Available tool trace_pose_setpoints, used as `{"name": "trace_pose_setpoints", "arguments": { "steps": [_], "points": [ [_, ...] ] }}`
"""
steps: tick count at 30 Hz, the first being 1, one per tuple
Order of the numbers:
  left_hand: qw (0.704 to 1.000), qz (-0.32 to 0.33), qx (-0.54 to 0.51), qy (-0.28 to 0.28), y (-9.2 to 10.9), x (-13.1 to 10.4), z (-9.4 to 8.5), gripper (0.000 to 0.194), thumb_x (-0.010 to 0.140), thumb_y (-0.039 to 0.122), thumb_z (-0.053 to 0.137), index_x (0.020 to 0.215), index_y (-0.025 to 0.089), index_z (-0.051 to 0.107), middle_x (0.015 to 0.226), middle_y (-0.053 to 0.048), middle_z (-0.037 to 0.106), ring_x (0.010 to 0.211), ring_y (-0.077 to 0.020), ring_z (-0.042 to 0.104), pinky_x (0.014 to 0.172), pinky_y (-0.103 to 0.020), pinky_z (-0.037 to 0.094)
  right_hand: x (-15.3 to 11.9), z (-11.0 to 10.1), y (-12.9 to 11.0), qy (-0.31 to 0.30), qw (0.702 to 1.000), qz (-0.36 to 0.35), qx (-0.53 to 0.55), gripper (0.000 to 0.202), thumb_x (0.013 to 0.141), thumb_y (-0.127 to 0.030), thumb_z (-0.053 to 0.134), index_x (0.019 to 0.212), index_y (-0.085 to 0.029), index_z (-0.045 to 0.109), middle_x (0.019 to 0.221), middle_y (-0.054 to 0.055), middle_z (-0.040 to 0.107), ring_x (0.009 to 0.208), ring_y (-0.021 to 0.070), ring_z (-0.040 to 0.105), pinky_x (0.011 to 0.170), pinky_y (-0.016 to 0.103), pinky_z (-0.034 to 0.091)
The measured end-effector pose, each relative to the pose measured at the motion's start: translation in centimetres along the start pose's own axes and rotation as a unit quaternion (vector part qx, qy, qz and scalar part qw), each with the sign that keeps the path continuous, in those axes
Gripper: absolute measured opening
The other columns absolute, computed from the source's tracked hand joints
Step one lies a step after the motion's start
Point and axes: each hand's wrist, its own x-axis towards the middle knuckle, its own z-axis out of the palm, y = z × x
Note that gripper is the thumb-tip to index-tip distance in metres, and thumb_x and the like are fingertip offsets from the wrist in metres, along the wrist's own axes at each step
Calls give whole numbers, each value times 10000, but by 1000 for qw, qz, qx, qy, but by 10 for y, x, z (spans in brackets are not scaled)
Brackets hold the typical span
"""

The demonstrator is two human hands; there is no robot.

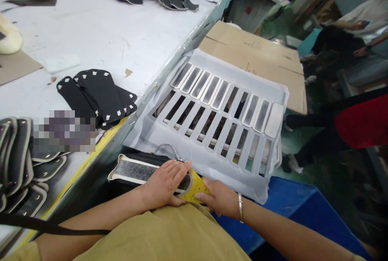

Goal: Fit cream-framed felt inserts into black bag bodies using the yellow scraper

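Note:
A black bag with a grey panel framed in cream edging lies in front of me, a looped handle showing behind it. My left hand rests on the panel's right part, fingers stretched out and close together, the thumb lower down. My right hand is closed around a flat yellow piece with dark specks and a curved edge. That piece lies over the bag's right end, close against the left fingers. Its exact kind is unclear. A bracelet is on the right wrist.
A grey slotted tray holds several pale-rimmed strips, with cardboard behind it. On the white table lie black panels and stacked edged pieces. A blue bin stands right. Other people are at right.

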Motion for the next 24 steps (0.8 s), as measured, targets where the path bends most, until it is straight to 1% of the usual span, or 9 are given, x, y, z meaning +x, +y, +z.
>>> {"name": "trace_pose_setpoints", "arguments": {
  "steps": [6, 8, 10, 12, 14, 17, 20, 22, 24],
  "points": [
    [1000, -15, 9, 0, 1, 1, 0, 1062, 596, 438, 711, 1408, 64, 138, 1289, -200, 480, 1180, -298, 463, 1045, -437, 290, 0, 15, -4, 65, 997, 24, 38, 232, 843, -419, 472, 883, -193, 440, 552, -35, 570, 407, 116, 530, 393, 202, 359],
    [1000, -25, 13, -7, 1, 1, -4, 1106, 588, 465, 728, 1411, 64, 107, 1307, -212, 468, 1194, -298, 460, 1042, -442, 295, -5, 19, -6, 119, 992, 30, 38, 215, 845, -406, 474, 851, -196, 430, 527, -42, 559, 380, 114, 518, 390, 207, 365],
    [999, -39, 10, -28, 1, 0, -9, 1136, 578, 492, 742, 1412, 73, 94, 1314, -214, 467, 1207, -292, 455, 1039, -447, 300, -15, 22, -6, 216, 975, 25, 42, 230, 853, -421, 469, 839, -195, 431, 520, -40, 563, 377, 117, 522, 419, 222, 392],
    [997, -42, 4, -57, 1, -2, -15, 1102, 584, 488, 748, 1408, 99, 128, 1342, -206, 445, 1237, -284, 429, 1051, -456, 279, -27, 27, -4, 318, 943, 6, 96, 278, 854, -467, 465, 869, -190, 446, 566, -23, 589, 429, 134, 563, 472, 246, 442],
    [996, -35, -1, -87, 1, -3, -21, 1012, 609, 456, 743, 1396, 132, 196, 1387, -190, 396, 1274, -278, 386, 1067, -465, 244, -37, 37, -1, 369, 907, -18, 203, 358, 824, -526, 491, 924, -184, 457, 647, 3, 617, 518, 162, 612, 530, 279, 490],
    [991, -38, -2, -125, 2, -4, -24, 915, 638, 437, 720, 1377, 144, 269, 1422, -174, 347, 1303, -278, 343, 1079, -484, 204, -40, 58, 3, 353, 862, -42, 362, 434, 754, -550, 575, 947, -179, 460, 726, 28, 628, 588, 186, 629, 575, 319, 512],
    [990, -50, 3, -133, 4, -5, -21, 972, 600, 515, 713, 1377, 125, 278, 1431, -177, 328, 1311, -289, 322, 1082, -503, 176, -32, 76, 0, 366, 819, -88, 433, 336, 721, -455, 647, 819, -175, 490, 679, 8, 588, 602, 147, 575, 606, 286, 479],
    [991, -50, 11, -123, 6, -5, -18, 1027, 569, 574, 702, 1381, 118, 271, 1432, -183, 324, 1313, -299, 313, 1081, -512, 162, -25, 84, -6, 384, 768, -121, 498, 277, 704, -389, 665, 784, -177, 506, 646, -19, 535, 602, 119, 521, 637, 271, 467],
    [992, -53, 20, -114, 8, -6, -15, 1002, 591, 602, 669, 1381, 128, 273, 1427, -179, 335, 1312, -297, 314, 1079, -512, 156, -21, 88, -12, 370, 709, -130, 586, 289, 699, -386, 661, 850, -179, 529, 662, -35, 499, 579, 97, 486, 656, 279, 478]
  ]
}}
